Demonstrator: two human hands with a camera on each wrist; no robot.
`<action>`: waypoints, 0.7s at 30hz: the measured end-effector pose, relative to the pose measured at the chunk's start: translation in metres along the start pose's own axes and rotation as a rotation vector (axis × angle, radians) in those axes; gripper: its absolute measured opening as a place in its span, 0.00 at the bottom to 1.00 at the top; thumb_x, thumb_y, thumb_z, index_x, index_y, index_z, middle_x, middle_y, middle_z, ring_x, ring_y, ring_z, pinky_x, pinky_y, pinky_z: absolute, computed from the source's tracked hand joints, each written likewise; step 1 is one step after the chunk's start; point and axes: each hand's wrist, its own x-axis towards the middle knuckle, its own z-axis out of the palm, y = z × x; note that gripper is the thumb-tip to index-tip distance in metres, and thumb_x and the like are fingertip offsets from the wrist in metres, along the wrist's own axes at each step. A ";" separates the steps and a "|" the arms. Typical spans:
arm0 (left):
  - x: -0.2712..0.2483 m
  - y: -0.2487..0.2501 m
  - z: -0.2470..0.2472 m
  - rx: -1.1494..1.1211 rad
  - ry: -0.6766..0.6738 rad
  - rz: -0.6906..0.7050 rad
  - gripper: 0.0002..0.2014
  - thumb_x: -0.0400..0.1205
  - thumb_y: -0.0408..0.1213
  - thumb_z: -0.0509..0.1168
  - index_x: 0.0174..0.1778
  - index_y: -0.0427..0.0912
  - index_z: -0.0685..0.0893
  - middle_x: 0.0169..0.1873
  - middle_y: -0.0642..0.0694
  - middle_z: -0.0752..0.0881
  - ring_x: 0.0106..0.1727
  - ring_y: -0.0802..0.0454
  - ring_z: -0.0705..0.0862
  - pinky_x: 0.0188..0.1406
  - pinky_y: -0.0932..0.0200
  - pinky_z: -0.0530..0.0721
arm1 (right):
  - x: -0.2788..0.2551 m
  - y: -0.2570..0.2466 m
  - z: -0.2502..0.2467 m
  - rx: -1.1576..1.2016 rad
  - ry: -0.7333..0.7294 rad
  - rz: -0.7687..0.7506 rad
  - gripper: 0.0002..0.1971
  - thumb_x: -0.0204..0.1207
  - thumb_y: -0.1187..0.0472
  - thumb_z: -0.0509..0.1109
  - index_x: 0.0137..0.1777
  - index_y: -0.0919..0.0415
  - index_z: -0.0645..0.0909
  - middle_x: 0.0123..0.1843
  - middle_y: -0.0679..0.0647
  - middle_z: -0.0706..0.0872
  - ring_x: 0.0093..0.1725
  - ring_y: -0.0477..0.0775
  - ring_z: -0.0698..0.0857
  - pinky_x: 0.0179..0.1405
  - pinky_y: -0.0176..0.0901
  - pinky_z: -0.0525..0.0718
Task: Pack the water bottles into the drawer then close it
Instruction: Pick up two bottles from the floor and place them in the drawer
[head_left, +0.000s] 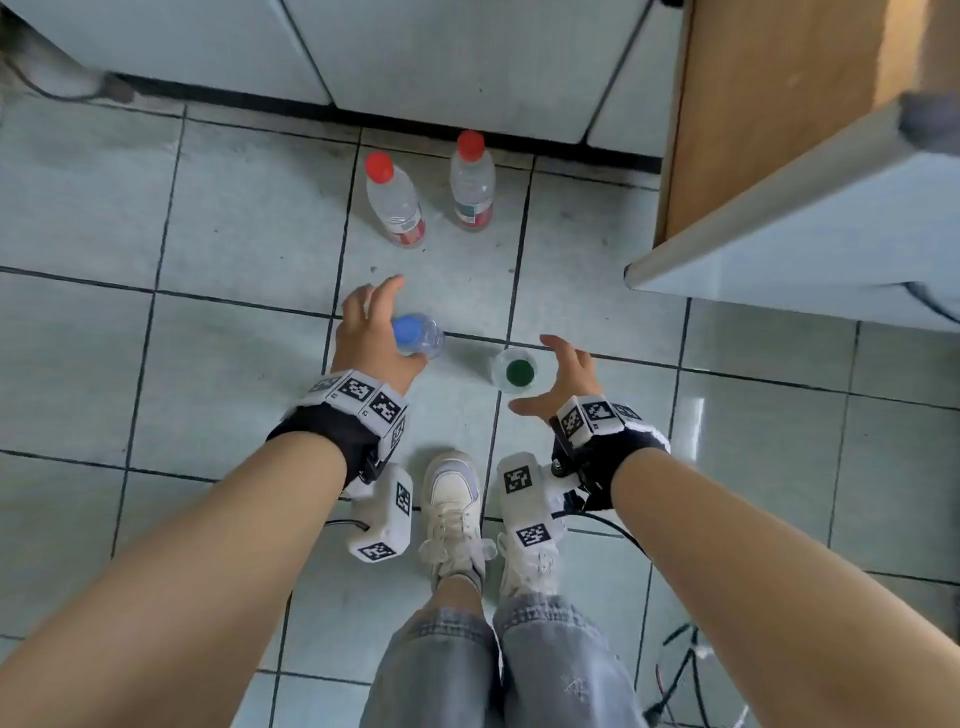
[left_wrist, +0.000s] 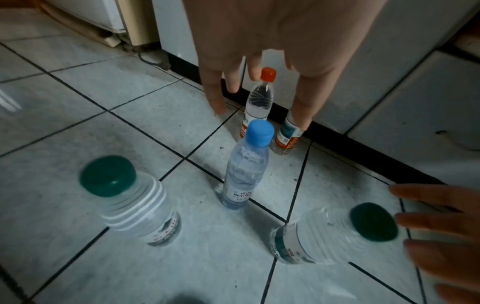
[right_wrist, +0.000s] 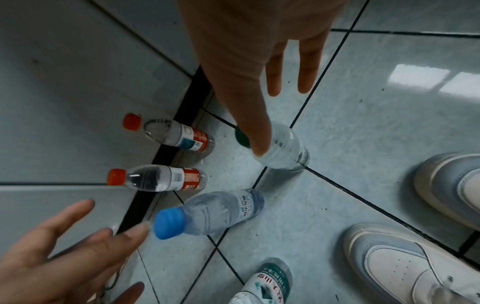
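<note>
Five water bottles stand on the tiled floor. Two red-capped bottles (head_left: 393, 203) (head_left: 471, 182) are furthest from me, by the cabinet plinth. My left hand (head_left: 366, 327) hovers with spread fingers over the blue-capped bottle (head_left: 417, 334) and holds nothing. My right hand (head_left: 569, 376) is open, fingers spread beside a green-capped bottle (head_left: 516, 370); whether it touches the bottle is unclear. A second green-capped bottle (left_wrist: 130, 201) stands nearer my feet, hidden under my left wrist in the head view. The open drawer (head_left: 810, 223), with a white front and wooden inside, juts out at the upper right.
White cabinet doors (head_left: 415, 52) with a black plinth run along the far edge. My shoes (head_left: 452, 499) stand just behind the bottles. Black cables (head_left: 680, 670) lie on the floor at the lower right. Another cable (head_left: 47, 88) trails at the upper left.
</note>
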 end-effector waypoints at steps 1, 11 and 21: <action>0.007 -0.004 0.006 -0.024 -0.002 -0.004 0.42 0.68 0.26 0.74 0.78 0.44 0.65 0.74 0.36 0.66 0.75 0.41 0.69 0.74 0.55 0.69 | 0.009 0.002 0.003 -0.010 -0.020 -0.013 0.47 0.62 0.65 0.81 0.79 0.51 0.59 0.79 0.59 0.61 0.76 0.62 0.70 0.73 0.53 0.71; 0.052 -0.043 0.055 -0.187 -0.053 -0.182 0.28 0.71 0.31 0.75 0.69 0.44 0.78 0.66 0.45 0.81 0.68 0.46 0.78 0.60 0.67 0.70 | 0.078 0.019 0.023 -0.240 -0.176 -0.152 0.45 0.64 0.60 0.80 0.79 0.44 0.60 0.81 0.53 0.62 0.80 0.60 0.64 0.79 0.56 0.65; 0.025 -0.015 0.030 -0.167 -0.079 -0.156 0.23 0.67 0.29 0.78 0.60 0.40 0.86 0.57 0.39 0.88 0.59 0.41 0.85 0.58 0.65 0.75 | 0.035 0.010 0.008 -0.180 -0.163 -0.186 0.22 0.70 0.56 0.75 0.65 0.45 0.78 0.71 0.49 0.79 0.70 0.59 0.75 0.67 0.40 0.71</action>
